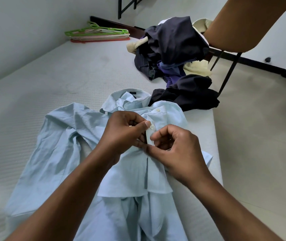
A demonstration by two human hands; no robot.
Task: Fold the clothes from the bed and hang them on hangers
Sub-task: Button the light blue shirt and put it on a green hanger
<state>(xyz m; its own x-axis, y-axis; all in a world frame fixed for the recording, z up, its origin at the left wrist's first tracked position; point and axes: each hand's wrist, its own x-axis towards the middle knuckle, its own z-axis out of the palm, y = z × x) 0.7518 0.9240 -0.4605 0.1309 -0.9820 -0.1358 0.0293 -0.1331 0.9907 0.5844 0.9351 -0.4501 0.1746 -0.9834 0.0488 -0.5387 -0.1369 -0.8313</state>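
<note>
A light blue button-up shirt point(64, 153) lies front-up on the white mattress point(51, 80), collar toward the far side. My left hand point(121, 131) pinches the shirt's front edge beside a white button point(151, 126). My right hand point(175, 150) pinches the buttonhole placket right next to it, fingers curled. Both hands meet over the shirt's chest. One button above them, near the collar, lies in plain sight. A stack of plastic hangers point(98, 34), green on top, rests at the far left of the bed against the wall.
A heap of dark navy, purple and cream clothes point(173, 54) sits at the far right of the bed, with a black garment point(189, 94) just past the shirt's collar. A black metal frame point(230, 66) stands beyond the right bed edge. Bare floor lies to the right.
</note>
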